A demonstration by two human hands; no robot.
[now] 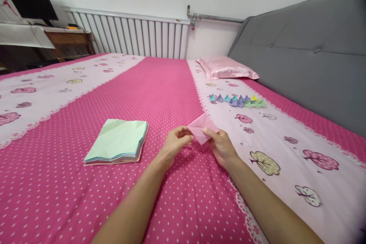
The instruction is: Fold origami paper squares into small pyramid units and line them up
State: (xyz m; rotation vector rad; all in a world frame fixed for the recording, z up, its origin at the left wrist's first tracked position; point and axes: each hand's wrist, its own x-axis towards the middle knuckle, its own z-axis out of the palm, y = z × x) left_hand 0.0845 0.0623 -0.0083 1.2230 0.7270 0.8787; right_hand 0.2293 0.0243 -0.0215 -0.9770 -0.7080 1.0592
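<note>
A small folded piece of pink paper [203, 126] is held up over the bed, with crease lines across its face. My right hand [223, 145] pinches it at the lower right, thumb in front and fingers behind. Beside its left corner is my left hand [175, 143], fingers curved and thumb apart from them; whether the fingertips touch the corner I cannot tell. To the left lies a stack of square coloured paper [117, 139], pale green on top. Several small folded paper shapes [240, 101] in blue, purple, green and yellow sit in rows at the right.
A pink dotted bedspread [160, 84] with printed trees covers the bed. At the back right lies a pink satin pillow [227, 68], near the grey headboard [303, 45]. Behind the bed are a white radiator [137, 34] and a pipe. A black monitor [30, 2] stands on a desk at the far left.
</note>
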